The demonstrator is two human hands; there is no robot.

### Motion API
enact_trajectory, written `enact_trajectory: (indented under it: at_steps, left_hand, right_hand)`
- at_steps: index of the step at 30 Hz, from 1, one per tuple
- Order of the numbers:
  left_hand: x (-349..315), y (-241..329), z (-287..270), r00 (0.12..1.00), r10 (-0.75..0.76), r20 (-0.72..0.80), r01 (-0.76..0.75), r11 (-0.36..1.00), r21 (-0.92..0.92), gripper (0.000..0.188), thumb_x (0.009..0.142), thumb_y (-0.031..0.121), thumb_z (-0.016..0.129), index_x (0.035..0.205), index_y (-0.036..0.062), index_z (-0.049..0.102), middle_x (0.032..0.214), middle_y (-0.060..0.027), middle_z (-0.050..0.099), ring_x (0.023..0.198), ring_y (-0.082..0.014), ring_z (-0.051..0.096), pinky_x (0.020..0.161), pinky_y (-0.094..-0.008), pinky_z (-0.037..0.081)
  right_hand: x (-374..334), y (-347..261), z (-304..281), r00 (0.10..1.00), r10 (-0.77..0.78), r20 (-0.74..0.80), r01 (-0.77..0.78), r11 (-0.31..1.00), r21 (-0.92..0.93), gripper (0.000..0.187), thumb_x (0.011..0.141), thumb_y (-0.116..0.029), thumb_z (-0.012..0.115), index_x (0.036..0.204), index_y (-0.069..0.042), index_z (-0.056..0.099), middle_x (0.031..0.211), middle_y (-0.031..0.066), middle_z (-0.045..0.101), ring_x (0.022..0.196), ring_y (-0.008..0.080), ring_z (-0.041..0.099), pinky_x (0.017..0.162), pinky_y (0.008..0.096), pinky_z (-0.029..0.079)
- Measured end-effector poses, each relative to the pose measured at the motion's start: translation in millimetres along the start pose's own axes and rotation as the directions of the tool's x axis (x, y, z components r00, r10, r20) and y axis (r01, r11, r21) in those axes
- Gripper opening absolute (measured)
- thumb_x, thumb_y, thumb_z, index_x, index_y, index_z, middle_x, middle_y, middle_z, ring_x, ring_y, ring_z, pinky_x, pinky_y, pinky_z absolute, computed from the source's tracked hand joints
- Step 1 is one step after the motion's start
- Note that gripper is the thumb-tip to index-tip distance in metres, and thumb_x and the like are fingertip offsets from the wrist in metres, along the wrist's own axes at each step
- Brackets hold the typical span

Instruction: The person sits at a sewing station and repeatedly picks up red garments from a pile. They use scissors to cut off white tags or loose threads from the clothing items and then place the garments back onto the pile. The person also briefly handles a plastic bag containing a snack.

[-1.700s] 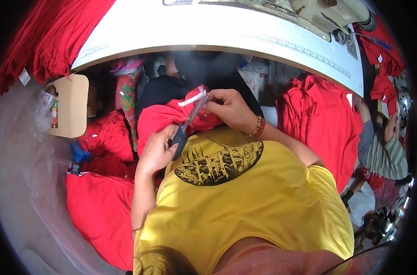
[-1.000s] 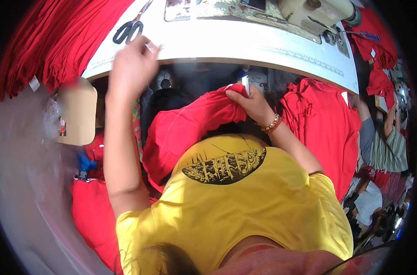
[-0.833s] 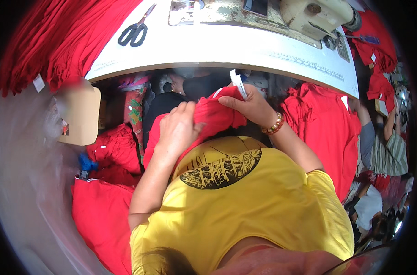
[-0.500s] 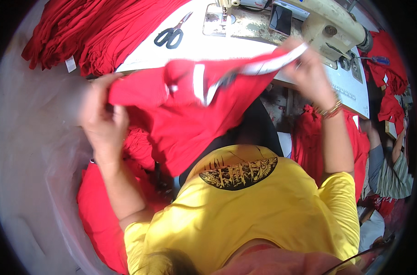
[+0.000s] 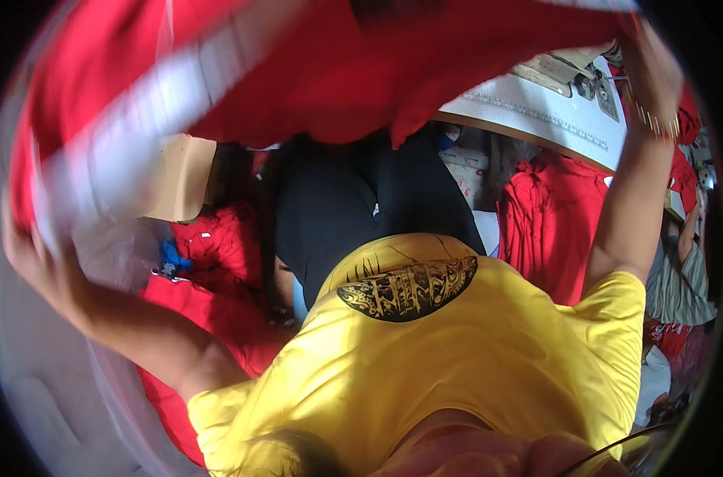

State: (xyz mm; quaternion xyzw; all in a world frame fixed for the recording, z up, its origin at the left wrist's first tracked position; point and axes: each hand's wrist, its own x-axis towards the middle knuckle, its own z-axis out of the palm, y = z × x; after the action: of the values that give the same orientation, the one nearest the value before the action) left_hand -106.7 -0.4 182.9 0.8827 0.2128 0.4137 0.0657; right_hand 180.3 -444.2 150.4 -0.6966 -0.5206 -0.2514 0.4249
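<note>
A red garment [image 5: 322, 79] is spread wide across the upper part of the head view, raised in front of me. A white strip [image 5: 179, 87] runs along it on the left, smeared by motion. My left hand [image 5: 44, 266] is closed on the garment's left end, its fingers partly hidden by the cloth. At the upper right my right hand [image 5: 651, 75] grips the opposite end, a gold bracelet on its wrist. The cloth hangs above my lap and covers much of the table behind it.
Beyond the cloth, a white sewing table [image 5: 496, 103] shows with a ruler scale along its edge and part of a sewing machine [image 5: 548, 71]. Red fabric [image 5: 548, 215] hangs at the right; more red cloth [image 5: 210, 318] lies at the lower left. Another person's striped clothing [image 5: 679, 286] shows far right.
Both hands have moved apart, left hand outward and lower, right hand outward and up. The garment has gone from bunched to stretched wide and raised, now hiding the scissors and phone.
</note>
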Motion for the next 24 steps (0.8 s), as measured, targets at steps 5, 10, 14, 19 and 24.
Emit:
enact_trajectory:
  at_steps: [5,10,14,19,24]
  left_hand:
    - [-174,7,-36,0.912,0.189,0.365,-0.007,0.895,-0.445,0.021,0.080,0.016,0.058,0.075,-0.0038,0.054,0.071,-0.0100,0.054,0.066,-0.0227,0.055,0.061,-0.0322,0.042]
    - [-187,0,-6,0.621,0.181,0.763,0.248,0.878,-0.410,0.028,0.085,0.024,0.055,0.087,-0.0042,0.057,0.074,-0.0160,0.055,0.067,-0.0260,0.058,0.061,-0.0326,0.043]
    - [-190,-4,112,0.868,-0.073,0.492,0.076,0.997,0.014,0.045,0.085,0.015,0.053,0.126,-0.0011,0.050,0.122,-0.0199,0.056,0.114,-0.0338,0.053,0.093,-0.0432,0.043]
    - [-301,8,197,0.493,-0.063,0.868,0.102,0.995,0.014,0.069,0.090,0.038,0.057,0.147,0.0112,0.030,0.153,-0.0155,0.026,0.142,-0.0349,0.023,0.111,-0.0535,0.025]
    - [-293,-3,135,0.197,-0.057,0.979,0.142,0.989,0.029,0.061,0.091,0.041,0.055,0.141,0.0093,0.041,0.142,-0.0176,0.043,0.123,-0.0351,0.050,0.102,-0.0441,0.040]
  right_hand:
    - [-117,-25,-20,0.745,0.203,0.636,-0.448,0.858,0.251,0.023,0.079,-0.020,0.071,0.079,0.003,0.067,0.071,0.0100,0.063,0.062,0.0189,0.058,0.056,0.0318,0.043]
    - [-149,-14,-20,0.561,0.355,0.748,-0.566,0.824,0.033,0.021,0.080,-0.017,0.068,0.083,0.003,0.066,0.066,0.0123,0.056,0.064,0.0241,0.056,0.059,0.0331,0.041]
    - [-153,-10,70,0.871,0.450,0.198,-0.343,0.845,-0.411,0.018,0.089,-0.012,0.060,0.104,-0.004,0.064,0.102,0.0146,0.060,0.097,0.0306,0.060,0.086,0.0366,0.048]
    - [-259,0,178,0.492,0.491,0.718,-0.501,0.835,-0.227,0.056,0.093,-0.034,0.056,0.140,-0.008,0.040,0.147,0.0256,0.031,0.137,0.0399,0.030,0.111,0.0460,0.030]
    - [-333,31,172,0.404,0.565,0.720,-0.660,0.725,-0.199,0.078,0.088,-0.034,0.064,0.149,-0.006,0.023,0.153,0.0251,0.019,0.144,0.0356,0.018,0.115,0.0414,0.020]
